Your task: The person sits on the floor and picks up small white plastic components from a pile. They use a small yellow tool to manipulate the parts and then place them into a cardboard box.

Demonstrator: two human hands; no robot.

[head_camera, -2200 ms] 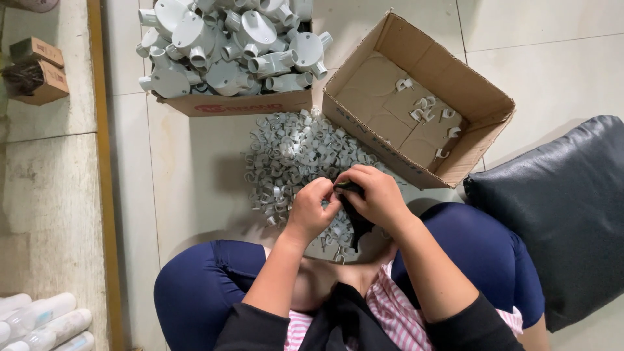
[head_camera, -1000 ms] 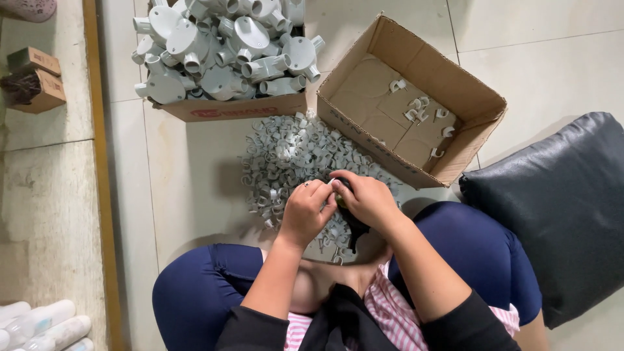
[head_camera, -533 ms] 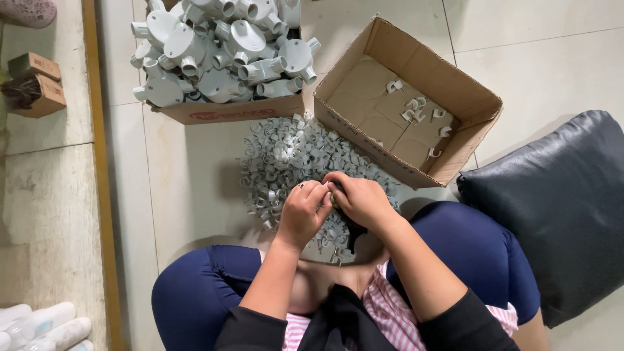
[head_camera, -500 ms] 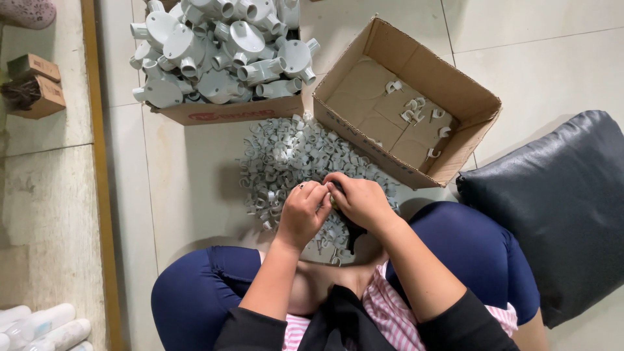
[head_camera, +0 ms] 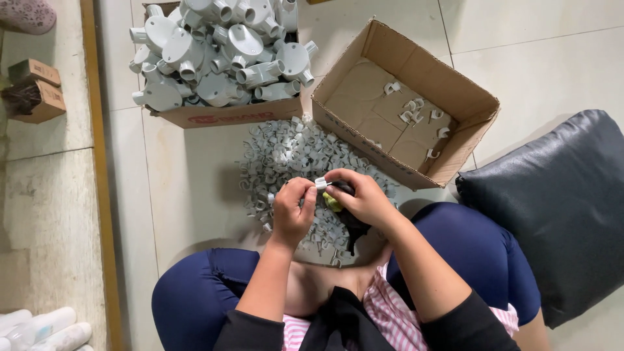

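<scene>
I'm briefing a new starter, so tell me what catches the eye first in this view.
The two hands meet at the centre: the left hand pinches a small white clip, and the right hand holds a dark tool with a yellow-green part against it. Under them lies a heap of grey clips on the tiled floor. Beyond, a carton of white junction boxes stands on the left, and an open cardboard box with a few clips on the right.
</scene>
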